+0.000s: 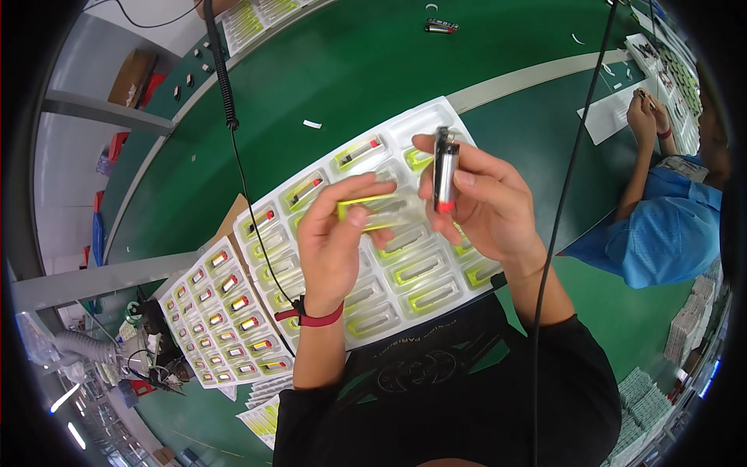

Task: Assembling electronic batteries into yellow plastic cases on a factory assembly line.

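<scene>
My left hand [331, 241] pinches a clear plastic case with lime-green edges [379, 212] between thumb and fingers. In my right hand [496, 194] is a small black-and-silver device with a red end [445, 173], held upright; its exact kind I cannot tell. The two things are close together, apart from each other. Both hands are over a white compartment tray [424, 117] with several lime-edged cases in its pockets. Along its far left side, some cases hold similar devices, such as a device with a red tip [306, 191]. My hands hide part of the tray's middle.
A second white tray [226, 315] of filled cases adjoins on the left. A black coiled cable [220, 70] and a thin black cord [562, 202] hang down. Loose devices [441, 26] lie on the green table [350, 62]. A co-worker in blue [661, 226] works at the right.
</scene>
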`<state>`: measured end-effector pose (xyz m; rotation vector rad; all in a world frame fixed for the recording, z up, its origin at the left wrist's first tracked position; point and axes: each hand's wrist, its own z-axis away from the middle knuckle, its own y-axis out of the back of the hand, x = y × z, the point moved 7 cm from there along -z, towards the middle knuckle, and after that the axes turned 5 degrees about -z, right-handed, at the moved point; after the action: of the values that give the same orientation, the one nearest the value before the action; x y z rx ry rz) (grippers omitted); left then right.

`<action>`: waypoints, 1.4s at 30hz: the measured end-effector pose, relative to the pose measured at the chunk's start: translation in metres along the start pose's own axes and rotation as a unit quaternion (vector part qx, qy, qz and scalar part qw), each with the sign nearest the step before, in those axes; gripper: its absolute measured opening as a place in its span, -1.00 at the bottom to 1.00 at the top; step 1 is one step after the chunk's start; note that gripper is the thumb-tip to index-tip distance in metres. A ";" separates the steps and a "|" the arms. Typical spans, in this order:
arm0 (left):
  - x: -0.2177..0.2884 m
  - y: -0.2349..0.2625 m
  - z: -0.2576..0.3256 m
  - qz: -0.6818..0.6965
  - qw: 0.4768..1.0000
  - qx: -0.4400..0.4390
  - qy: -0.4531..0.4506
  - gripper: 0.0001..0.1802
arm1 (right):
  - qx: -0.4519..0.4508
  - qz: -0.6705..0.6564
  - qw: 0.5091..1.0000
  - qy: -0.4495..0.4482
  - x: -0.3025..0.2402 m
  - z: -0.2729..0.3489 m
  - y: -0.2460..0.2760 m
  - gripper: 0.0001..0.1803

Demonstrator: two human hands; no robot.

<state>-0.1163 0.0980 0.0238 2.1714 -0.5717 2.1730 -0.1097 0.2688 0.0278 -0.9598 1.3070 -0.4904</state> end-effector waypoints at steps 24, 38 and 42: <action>0.023 0.012 0.025 -0.115 0.989 -0.083 -0.050 -0.44 | -0.070 0.683 0.672 0.280 -0.022 0.021 -0.085 -0.61; 0.015 0.007 0.025 -0.117 0.986 -0.108 -0.044 -0.48 | -0.074 0.698 0.671 0.239 -0.004 0.020 -0.087 -0.60; 0.014 0.008 0.023 -0.114 0.988 -0.098 -0.041 -0.49 | -0.048 0.695 0.674 0.244 -0.006 0.021 -0.079 -0.61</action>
<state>-0.0970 0.0812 0.0349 2.1134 -0.4898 1.8385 -0.0754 0.2370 0.0950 0.3405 2.1313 0.5929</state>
